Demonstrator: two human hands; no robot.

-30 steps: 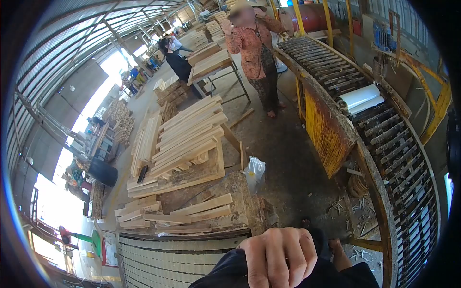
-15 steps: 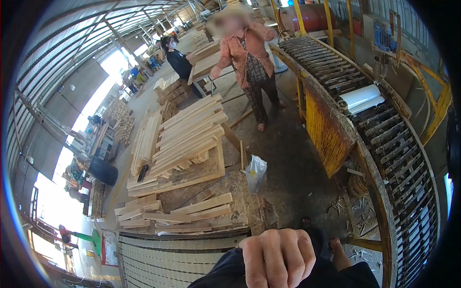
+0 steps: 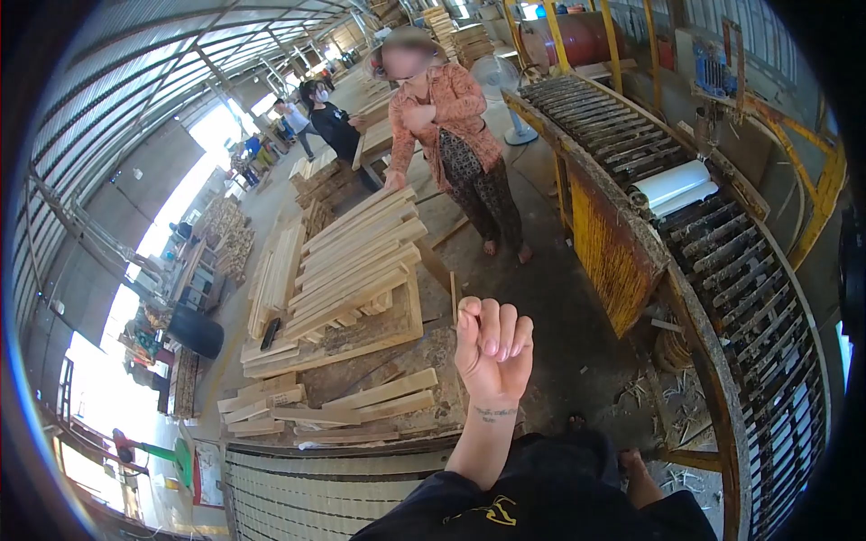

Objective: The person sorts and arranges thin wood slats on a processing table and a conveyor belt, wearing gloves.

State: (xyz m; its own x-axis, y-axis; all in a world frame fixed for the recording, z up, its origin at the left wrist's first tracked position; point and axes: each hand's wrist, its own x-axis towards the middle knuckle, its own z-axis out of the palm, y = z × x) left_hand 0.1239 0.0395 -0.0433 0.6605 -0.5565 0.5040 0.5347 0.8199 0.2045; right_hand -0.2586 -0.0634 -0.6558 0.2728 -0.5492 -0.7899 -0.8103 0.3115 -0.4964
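Note:
My left hand [image 3: 494, 347] is raised in front of me, with its palm side turned toward me. Its fingers are curled in and the thumb lies by the index finger; nothing shows in its grip. The hand touches none of the wood around it. Behind it and to the left, long wooden strips [image 3: 356, 261] are stacked on a low wooden board [image 3: 383, 338]. Shorter wood pieces [image 3: 383, 388] lie nearer to me. My right hand is out of view.
A person in an orange patterned shirt [image 3: 460, 95] stands beyond the stack, one hand at its far end. To the right runs a slatted roller conveyor [image 3: 722, 261] with a white roll [image 3: 672, 185]. A dark phone-like object [image 3: 270, 334] rests on the strips.
My left hand has risen from the lower edge and turned from knuckles to palm side. The person opposite has lowered one arm to the stack. The plastic bag no longer shows.

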